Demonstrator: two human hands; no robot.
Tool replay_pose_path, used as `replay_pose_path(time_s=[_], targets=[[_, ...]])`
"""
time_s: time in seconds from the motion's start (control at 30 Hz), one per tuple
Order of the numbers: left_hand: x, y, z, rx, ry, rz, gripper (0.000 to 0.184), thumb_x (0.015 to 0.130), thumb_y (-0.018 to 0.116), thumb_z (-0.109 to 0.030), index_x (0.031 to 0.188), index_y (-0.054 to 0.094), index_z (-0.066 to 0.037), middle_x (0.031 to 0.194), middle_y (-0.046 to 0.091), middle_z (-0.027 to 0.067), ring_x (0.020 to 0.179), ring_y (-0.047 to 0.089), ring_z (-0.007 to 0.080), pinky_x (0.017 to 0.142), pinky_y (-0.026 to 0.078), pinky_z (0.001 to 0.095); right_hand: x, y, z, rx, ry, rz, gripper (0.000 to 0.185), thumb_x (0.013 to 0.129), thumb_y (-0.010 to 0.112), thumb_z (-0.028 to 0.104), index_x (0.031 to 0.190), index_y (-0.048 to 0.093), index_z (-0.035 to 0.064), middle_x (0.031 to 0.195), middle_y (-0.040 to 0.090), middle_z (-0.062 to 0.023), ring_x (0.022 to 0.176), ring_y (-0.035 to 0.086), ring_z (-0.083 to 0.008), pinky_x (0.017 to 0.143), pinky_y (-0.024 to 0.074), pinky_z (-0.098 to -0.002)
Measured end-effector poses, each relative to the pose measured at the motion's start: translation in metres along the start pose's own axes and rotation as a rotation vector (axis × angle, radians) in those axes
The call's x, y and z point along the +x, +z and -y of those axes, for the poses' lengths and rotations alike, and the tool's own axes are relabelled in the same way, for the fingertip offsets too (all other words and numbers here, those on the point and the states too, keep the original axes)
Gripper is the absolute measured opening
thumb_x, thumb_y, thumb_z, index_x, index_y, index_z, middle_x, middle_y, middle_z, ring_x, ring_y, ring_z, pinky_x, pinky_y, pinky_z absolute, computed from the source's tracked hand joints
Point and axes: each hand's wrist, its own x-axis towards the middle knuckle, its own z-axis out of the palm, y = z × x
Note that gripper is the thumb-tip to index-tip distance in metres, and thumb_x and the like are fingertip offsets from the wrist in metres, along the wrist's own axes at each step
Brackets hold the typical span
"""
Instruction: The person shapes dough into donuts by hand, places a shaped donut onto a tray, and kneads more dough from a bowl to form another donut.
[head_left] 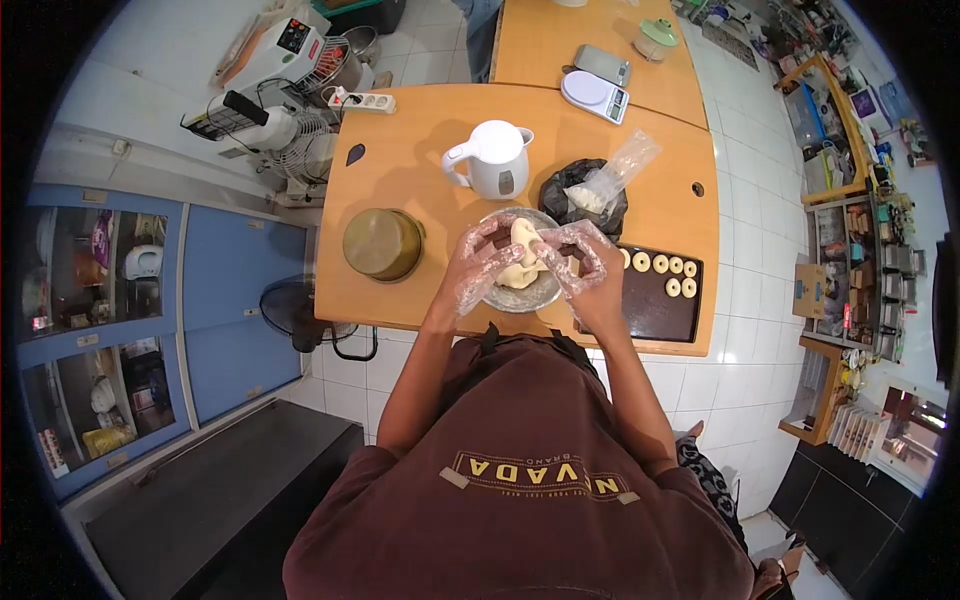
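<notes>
Both hands, dusted white with flour, are raised over a metal bowl (524,298) near the table's front edge. Between them is a piece of pale dough (525,238). My left hand (478,268) pinches it from the left with curled fingers. From the right, my right hand (586,262) has its fingertips on the same piece. More dough (518,276) lies below in the bowl. To the right, a dark tray (655,307) carries several small dough rings (661,263).
Behind the bowl stands a white kettle (498,165), with a black plastic bag (560,187) to its right. A round gold-coloured container (380,244) sits at the left. Farther back are a white scale (590,92) and a power strip (365,101). Someone's leg (481,35) shows beyond the table.
</notes>
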Motion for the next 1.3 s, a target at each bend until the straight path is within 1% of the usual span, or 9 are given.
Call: replay_pose_path(time_s=[0.23, 0.33, 0.53, 0.63, 0.83, 0.93, 1.03, 1.13, 1.3], targets=[[-0.003, -0.003, 0.002, 0.045, 0.020, 0.025, 0.049, 0.089, 0.075, 0.004, 0.134, 0.056, 0.002, 0.130, 0.062, 0.0116, 0.123, 0.061, 0.0209, 0.106, 0.054, 0.0362, -0.001, -0.005, 0.001, -0.008, 0.013, 0.049, 0.018, 0.086, 0.081, 0.008, 0.101, 0.077, -0.0017, 0.091, 0.072, -0.0112, 0.076, 0.067, -0.0202, 0.072, 0.0531, -0.0332], [-0.003, -0.007, 0.006, 0.023, 0.018, 0.024, 0.050, 0.088, 0.077, 0.004, 0.134, 0.056, 0.002, 0.129, 0.063, 0.0115, 0.121, 0.062, 0.0206, 0.105, 0.054, 0.0357, 0.002, -0.012, 0.004, 0.000, -0.007, 0.154, 0.032, 0.083, 0.083, 0.004, 0.113, 0.073, -0.0020, 0.106, 0.068, -0.0075, 0.091, 0.064, -0.0129, 0.077, 0.0514, -0.0291], [-0.006, -0.003, 0.004, 0.037, -0.097, 0.014, 0.051, 0.088, 0.078, -0.003, 0.133, 0.056, 0.004, 0.125, 0.065, 0.0123, 0.114, 0.065, 0.0192, 0.101, 0.055, 0.0354, 0.009, -0.019, 0.019, -0.290, -0.323, 0.347, 0.069, 0.071, 0.089, 0.021, 0.131, 0.064, 0.0021, 0.138, 0.059, -0.0156, 0.120, 0.060, -0.0366, 0.103, 0.0482, -0.0456], [-0.001, -0.003, 0.004, 0.081, -0.152, 0.064, 0.051, 0.088, 0.077, -0.005, 0.134, 0.056, 0.004, 0.125, 0.065, 0.0137, 0.115, 0.065, 0.0209, 0.100, 0.057, 0.0370, 0.002, -0.023, 0.006, -0.404, -0.228, 0.428, 0.070, 0.070, 0.085, 0.014, 0.134, 0.060, -0.0001, 0.141, 0.058, -0.0204, 0.136, 0.049, -0.0456, 0.117, 0.0374, -0.0528], [-0.002, -0.012, 0.014, -0.001, -0.148, 0.041, 0.050, 0.090, 0.076, -0.004, 0.133, 0.053, 0.006, 0.126, 0.064, 0.0161, 0.115, 0.067, 0.0246, 0.096, 0.060, 0.0390, 0.001, -0.022, 0.000, -0.391, -0.310, 0.342, 0.057, 0.076, 0.085, 0.014, 0.128, 0.066, 0.0007, 0.127, 0.064, -0.0201, 0.119, 0.059, -0.0420, 0.104, 0.0487, -0.0471], [0.001, -0.019, 0.019, -0.072, -0.145, 0.027, 0.049, 0.091, 0.075, -0.004, 0.133, 0.052, 0.007, 0.127, 0.063, 0.0171, 0.115, 0.067, 0.0263, 0.096, 0.060, 0.0401, -0.001, -0.024, -0.006, -0.342, -0.179, 0.370, 0.051, 0.073, 0.084, 0.009, 0.120, 0.069, -0.0017, 0.136, 0.062, -0.0220, 0.132, 0.054, -0.0450, 0.111, 0.0455, -0.0498], [0.002, -0.021, 0.020, -0.131, -0.144, 0.049, 0.047, 0.092, 0.074, -0.004, 0.132, 0.052, 0.006, 0.128, 0.062, 0.0176, 0.117, 0.066, 0.0269, 0.098, 0.060, 0.0413, -0.003, -0.025, -0.006, -0.338, -0.197, 0.323, 0.047, 0.072, 0.085, 0.008, 0.117, 0.071, -0.0013, 0.131, 0.066, -0.0208, 0.128, 0.059, -0.0438, 0.107, 0.0490, -0.0488], [-0.002, -0.011, 0.013, -0.200, -0.122, 0.059, 0.045, 0.092, 0.076, -0.005, 0.130, 0.056, 0.007, 0.124, 0.066, 0.0157, 0.112, 0.068, 0.0240, 0.096, 0.060, 0.0388, -0.001, -0.022, -0.010, -0.401, -0.384, 0.198, 0.038, 0.074, 0.084, 0.003, 0.112, 0.076, 0.0017, 0.105, 0.071, -0.0144, 0.091, 0.070, -0.0324, 0.080, 0.0571, -0.0380], [-0.002, -0.008, 0.007, -0.138, -0.153, 0.019, 0.042, 0.092, 0.077, -0.005, 0.128, 0.060, 0.007, 0.121, 0.069, 0.0152, 0.109, 0.070, 0.0229, 0.096, 0.061, 0.0377, -0.007, -0.024, -0.013, -0.345, -0.313, 0.156, 0.037, 0.069, 0.085, 0.002, 0.104, 0.076, -0.0010, 0.108, 0.073, -0.0193, 0.099, 0.071, -0.0372, 0.088, 0.0573, -0.0425]])
